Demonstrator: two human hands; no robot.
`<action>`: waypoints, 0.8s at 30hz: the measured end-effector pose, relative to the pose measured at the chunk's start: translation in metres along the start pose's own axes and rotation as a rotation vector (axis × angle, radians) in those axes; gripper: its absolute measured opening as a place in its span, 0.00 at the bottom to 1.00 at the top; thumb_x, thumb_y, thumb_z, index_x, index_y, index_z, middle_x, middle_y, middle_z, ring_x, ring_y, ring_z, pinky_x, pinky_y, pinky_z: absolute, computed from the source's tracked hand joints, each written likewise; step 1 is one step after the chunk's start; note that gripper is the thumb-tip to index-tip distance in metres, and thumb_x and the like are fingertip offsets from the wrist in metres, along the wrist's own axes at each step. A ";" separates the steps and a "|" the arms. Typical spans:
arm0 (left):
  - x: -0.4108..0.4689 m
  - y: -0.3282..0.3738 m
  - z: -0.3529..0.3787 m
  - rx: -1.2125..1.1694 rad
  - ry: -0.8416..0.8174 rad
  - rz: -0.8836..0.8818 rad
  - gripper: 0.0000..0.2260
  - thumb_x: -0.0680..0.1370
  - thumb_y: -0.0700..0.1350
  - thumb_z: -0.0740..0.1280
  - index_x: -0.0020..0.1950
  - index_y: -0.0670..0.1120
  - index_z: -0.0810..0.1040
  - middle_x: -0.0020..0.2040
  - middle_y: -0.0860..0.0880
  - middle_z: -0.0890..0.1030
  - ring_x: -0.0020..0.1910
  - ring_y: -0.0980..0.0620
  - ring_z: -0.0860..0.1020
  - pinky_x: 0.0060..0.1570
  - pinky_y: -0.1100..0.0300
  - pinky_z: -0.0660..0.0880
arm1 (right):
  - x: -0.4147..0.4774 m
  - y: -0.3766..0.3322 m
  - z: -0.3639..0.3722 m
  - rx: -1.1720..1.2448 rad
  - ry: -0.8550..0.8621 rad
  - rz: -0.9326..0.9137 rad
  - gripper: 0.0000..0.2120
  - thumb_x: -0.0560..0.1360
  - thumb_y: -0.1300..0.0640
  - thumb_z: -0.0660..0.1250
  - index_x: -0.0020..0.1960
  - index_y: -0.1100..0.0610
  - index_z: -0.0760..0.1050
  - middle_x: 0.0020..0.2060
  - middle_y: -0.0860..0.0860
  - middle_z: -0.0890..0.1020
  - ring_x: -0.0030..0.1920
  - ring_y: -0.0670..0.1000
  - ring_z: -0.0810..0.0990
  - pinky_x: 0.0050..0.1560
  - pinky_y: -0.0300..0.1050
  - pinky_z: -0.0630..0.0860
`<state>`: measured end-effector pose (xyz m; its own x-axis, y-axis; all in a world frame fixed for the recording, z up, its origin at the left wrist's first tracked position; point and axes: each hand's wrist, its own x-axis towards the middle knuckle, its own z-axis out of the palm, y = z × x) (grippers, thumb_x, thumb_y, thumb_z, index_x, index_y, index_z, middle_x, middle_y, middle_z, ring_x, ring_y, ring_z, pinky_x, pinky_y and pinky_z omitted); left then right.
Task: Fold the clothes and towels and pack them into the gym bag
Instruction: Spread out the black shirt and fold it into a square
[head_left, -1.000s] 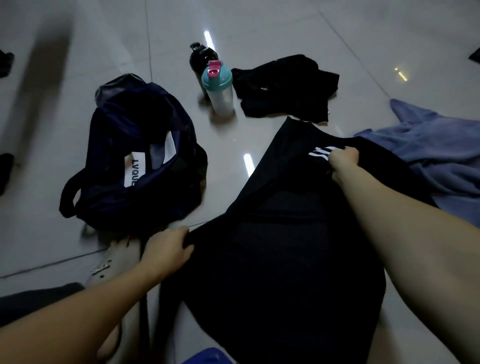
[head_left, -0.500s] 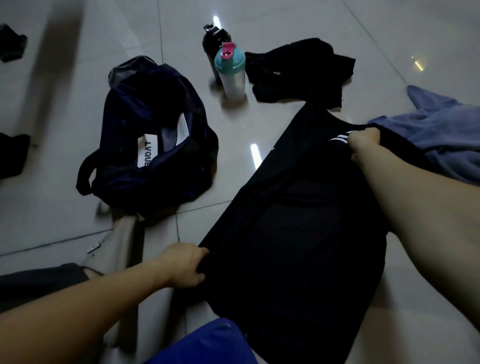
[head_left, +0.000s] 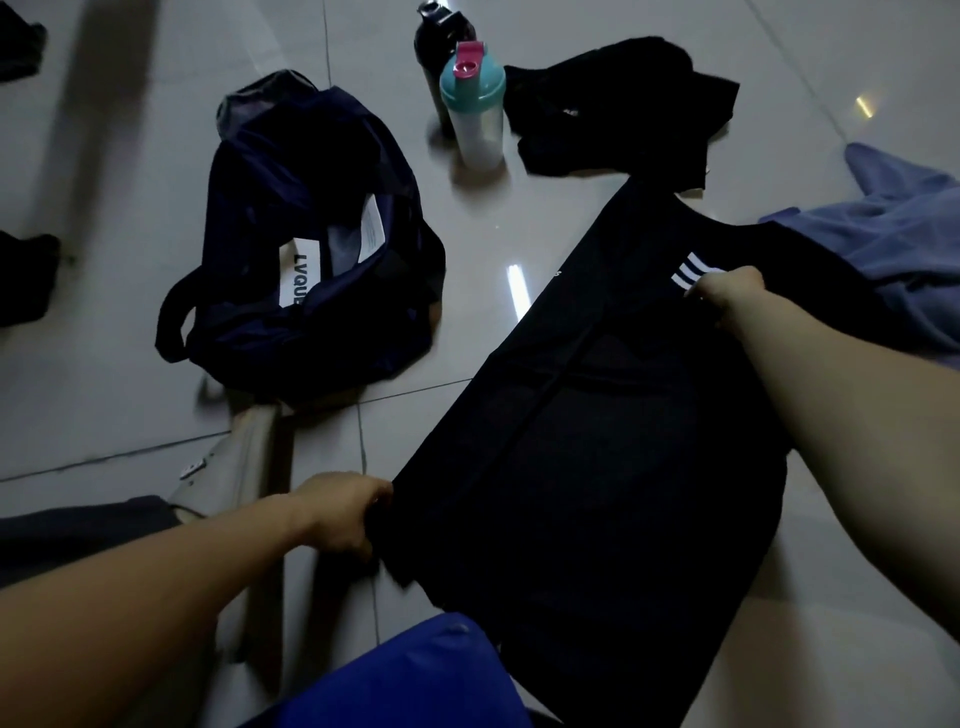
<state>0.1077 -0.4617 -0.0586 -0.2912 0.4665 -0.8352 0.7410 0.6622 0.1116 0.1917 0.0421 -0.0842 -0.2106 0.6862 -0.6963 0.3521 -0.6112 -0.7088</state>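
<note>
A black garment with white stripes lies spread on the tiled floor in front of me. My left hand grips its near left edge. My right hand pinches the far part beside the white stripes. The dark navy gym bag sits open to the left, showing a white label inside. Another black garment lies crumpled at the back. A blue-grey towel lies at the right, partly under the garment's far edge.
A clear shaker bottle with a teal lid and a black bottle behind it stand between the bag and the far garment. Dark items lie at the left edge. Bright blue fabric shows at the bottom.
The view has shifted, so everything sits lower and to the right. Both hands keep their hold on the black garment, which now lies flatter and more stretched out.
</note>
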 end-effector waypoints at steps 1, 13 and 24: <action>-0.002 -0.005 0.004 0.066 0.032 0.038 0.22 0.74 0.52 0.73 0.66 0.57 0.71 0.57 0.56 0.76 0.54 0.55 0.77 0.57 0.57 0.77 | -0.003 0.002 0.002 -0.080 0.030 -0.027 0.24 0.83 0.58 0.49 0.77 0.65 0.61 0.74 0.61 0.68 0.74 0.63 0.66 0.62 0.61 0.72; -0.008 -0.022 0.016 -0.575 0.313 -0.057 0.08 0.71 0.38 0.71 0.35 0.45 0.74 0.31 0.51 0.77 0.32 0.52 0.75 0.35 0.53 0.74 | -0.107 0.097 0.082 -1.725 -0.507 -1.001 0.25 0.78 0.49 0.65 0.72 0.53 0.67 0.67 0.56 0.69 0.67 0.59 0.70 0.62 0.56 0.74; -0.028 -0.014 0.018 0.000 -0.062 -0.072 0.08 0.78 0.51 0.68 0.53 0.49 0.80 0.47 0.48 0.82 0.46 0.50 0.81 0.46 0.58 0.78 | -0.114 0.093 0.076 -1.810 -0.502 -1.015 0.26 0.75 0.54 0.67 0.73 0.55 0.69 0.67 0.54 0.70 0.66 0.57 0.70 0.56 0.53 0.77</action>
<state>0.1167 -0.4945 -0.0468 -0.3063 0.3804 -0.8727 0.7191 0.6931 0.0497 0.1788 -0.1231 -0.0791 -0.8987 0.1263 -0.4199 0.1895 0.9755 -0.1121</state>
